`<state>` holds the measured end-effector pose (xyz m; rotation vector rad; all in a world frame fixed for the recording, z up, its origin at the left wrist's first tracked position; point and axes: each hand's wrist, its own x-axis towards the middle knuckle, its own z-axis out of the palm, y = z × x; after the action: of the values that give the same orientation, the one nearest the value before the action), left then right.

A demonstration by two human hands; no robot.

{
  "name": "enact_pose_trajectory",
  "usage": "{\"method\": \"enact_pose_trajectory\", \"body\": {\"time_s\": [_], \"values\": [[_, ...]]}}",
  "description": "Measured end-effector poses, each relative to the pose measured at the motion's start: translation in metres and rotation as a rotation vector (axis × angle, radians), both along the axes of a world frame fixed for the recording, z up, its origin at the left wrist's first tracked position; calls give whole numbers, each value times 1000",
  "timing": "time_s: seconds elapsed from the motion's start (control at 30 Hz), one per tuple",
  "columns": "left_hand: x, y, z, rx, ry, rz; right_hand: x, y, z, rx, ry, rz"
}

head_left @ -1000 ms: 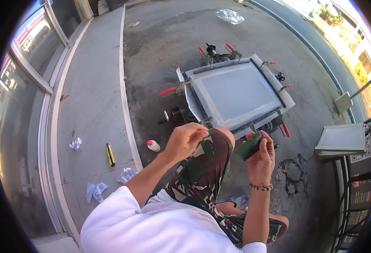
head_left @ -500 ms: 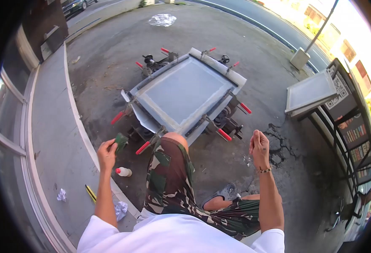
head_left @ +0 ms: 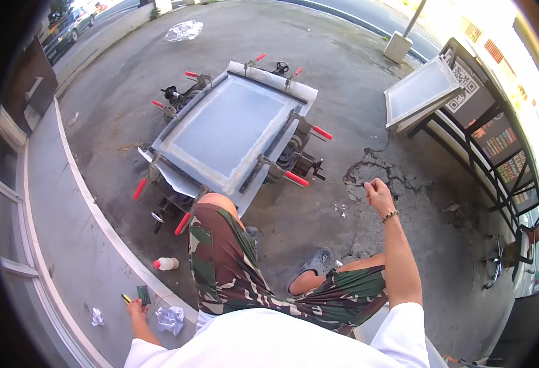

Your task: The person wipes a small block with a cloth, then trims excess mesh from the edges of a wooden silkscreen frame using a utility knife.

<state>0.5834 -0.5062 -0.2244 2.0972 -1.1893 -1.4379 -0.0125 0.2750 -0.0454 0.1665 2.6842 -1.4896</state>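
Having dropped toward the grey walkway (head_left: 70,233) since the earlier frame, the left hand (head_left: 137,308) is reaching well apart from the right hand (head_left: 379,197), whose fingertips are pressing together, and is pinching a green piece (head_left: 144,294) near the yellow cutter (head_left: 126,299).

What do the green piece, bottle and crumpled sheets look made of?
Green piece: perhaps plastic or rubber; flat, straight-edged, too small to settle the finish.
Bottle: likely plastic, fairly matte; smooth pale body, red cap.
Crumpled sheets: probably thin paper; white, creased, finish unclear.
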Motion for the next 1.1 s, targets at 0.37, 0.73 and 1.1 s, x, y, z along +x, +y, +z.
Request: {"method": "enact_pose_trajectory", "body": {"time_s": [0.37,0.73,1.1], "values": [[22,1,6,-56,-218,-182,15,55,-9,13,-125,57],[-114,-67,43,-583,-5,-435,20,-5,51,189,217,-136],[-450,408,355,-1150,1012,-1740,107,-256,100,-1471,-321,317]]}}
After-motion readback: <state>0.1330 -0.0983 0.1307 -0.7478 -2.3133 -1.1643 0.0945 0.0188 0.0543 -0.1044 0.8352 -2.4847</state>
